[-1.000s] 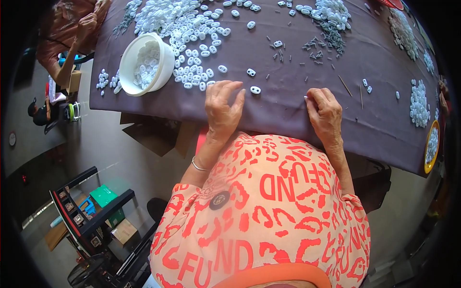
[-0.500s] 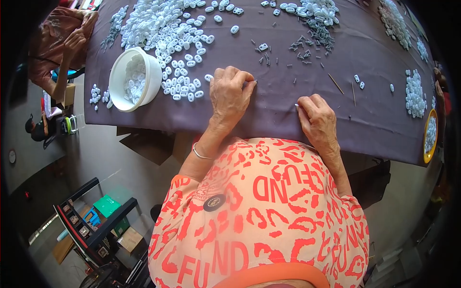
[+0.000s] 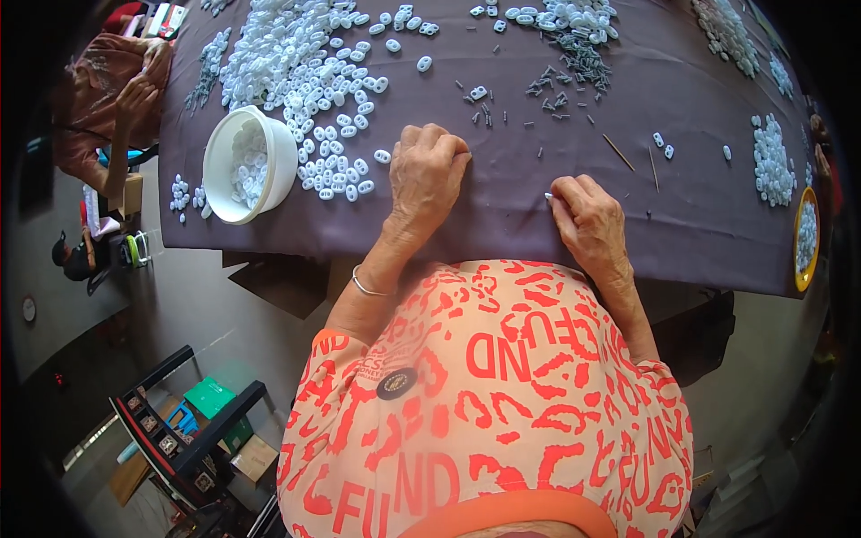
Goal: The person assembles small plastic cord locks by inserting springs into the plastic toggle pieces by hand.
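Observation:
My left hand (image 3: 429,172) rests over the dark tablecloth, thumb and forefinger pinched together. Whatever lies between those fingertips is hidden or too small to make out. To its right, my right hand (image 3: 589,224) pinches a tiny white piece (image 3: 549,195) whose end shows at the fingertips. One loose white oval two-hole plastic piece (image 3: 383,156) lies just left of my left hand, beside a large spread pile of the same pieces (image 3: 287,58). Ahead of both hands, small grey pins (image 3: 560,100) are scattered on the cloth.
A white tub (image 3: 289,161) holding white pieces stands at the left. Two thin wooden sticks (image 3: 619,152) lie right of the pins. Along the right edge are another white heap (image 3: 773,166) and a yellow-rimmed dish (image 3: 812,199). Another person (image 3: 112,90) sits at the far left.
The view has shifted slightly, so the table items sit a little differently in the picture. Both hands keep their pinches; the small tip seen at my left fingertips no longer shows.

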Motion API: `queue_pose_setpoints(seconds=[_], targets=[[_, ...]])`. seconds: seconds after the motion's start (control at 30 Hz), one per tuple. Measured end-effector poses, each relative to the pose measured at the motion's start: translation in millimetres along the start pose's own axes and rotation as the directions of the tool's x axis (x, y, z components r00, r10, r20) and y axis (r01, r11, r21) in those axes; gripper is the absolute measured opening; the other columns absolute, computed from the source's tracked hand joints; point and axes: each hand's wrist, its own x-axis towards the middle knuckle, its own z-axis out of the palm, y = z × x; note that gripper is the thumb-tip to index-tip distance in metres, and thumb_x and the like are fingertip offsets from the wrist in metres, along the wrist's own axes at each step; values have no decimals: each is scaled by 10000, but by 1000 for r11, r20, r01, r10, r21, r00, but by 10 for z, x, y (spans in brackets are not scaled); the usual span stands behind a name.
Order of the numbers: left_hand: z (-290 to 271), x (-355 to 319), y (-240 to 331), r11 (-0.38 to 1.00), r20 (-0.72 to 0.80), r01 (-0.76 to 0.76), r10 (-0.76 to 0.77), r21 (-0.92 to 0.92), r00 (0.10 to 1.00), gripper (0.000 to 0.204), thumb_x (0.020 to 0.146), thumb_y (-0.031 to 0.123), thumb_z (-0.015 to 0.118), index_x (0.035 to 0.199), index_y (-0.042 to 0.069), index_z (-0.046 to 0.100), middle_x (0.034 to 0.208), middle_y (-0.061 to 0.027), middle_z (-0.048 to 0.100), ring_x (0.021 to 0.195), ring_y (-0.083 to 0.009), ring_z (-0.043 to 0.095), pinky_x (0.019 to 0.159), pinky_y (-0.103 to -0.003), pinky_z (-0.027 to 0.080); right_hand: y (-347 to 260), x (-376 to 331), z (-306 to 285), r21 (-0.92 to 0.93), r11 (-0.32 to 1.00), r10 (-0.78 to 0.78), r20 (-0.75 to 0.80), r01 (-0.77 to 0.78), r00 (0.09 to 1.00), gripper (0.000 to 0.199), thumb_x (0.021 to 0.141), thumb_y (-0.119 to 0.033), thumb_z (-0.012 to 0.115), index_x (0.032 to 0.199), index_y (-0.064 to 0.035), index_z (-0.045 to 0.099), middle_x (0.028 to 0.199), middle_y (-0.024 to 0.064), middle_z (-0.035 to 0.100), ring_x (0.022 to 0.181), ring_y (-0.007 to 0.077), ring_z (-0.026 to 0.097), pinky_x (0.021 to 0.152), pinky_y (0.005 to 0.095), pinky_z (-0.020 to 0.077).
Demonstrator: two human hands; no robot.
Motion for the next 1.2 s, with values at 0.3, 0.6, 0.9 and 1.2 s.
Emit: queue_pose_setpoints(seconds=[0.3, 0.6, 0.9, 1.2], targets=[[-258, -104, 365, 135, 482, 568, -393, -812, 783, 145, 785, 63, 669, 902, 29, 592, 840, -52, 653, 741, -95, 614, 611, -193, 467, -206, 99, -180, 806, 424, 238, 340, -412, 910, 120, 835, -89, 616, 897, 11, 593, 724, -5, 598, 642, 39, 530, 575, 185, 434], [-504, -181, 574, 189, 402, 516, -430, -836, 809, 174, 768, 17, 672, 917, 13, 583, 846, -62, 655, 759, -107, 624, 618, -208, 479, -455, 121, -184, 859, 344, 200, 326, -378, 924, 123, 864, -88, 579, 933, 13, 591, 773, 31, 622, 667, 66, 564, 612, 193, 470], [-523, -255, 603, 231, 364, 490, -427, -841, 827, 165, 773, 27, 673, 915, 20, 589, 841, -48, 653, 759, -91, 619, 621, -200, 477, -534, 83, -158, 855, 370, 190, 313, -364, 930, 131, 869, -93, 572, 933, 20, 587, 765, 35, 616, 659, 72, 564, 608, 191, 470], [-496, -262, 597, 228, 377, 509, -444, -830, 813, 168, 774, 37, 677, 916, 22, 589, 831, -43, 650, 752, -93, 618, 620, -204, 478, -536, 96, -108, 851, 380, 216, 300, -363, 929, 132, 867, -96, 574, 923, 22, 589, 756, 32, 608, 649, 76, 559, 597, 193, 465]])
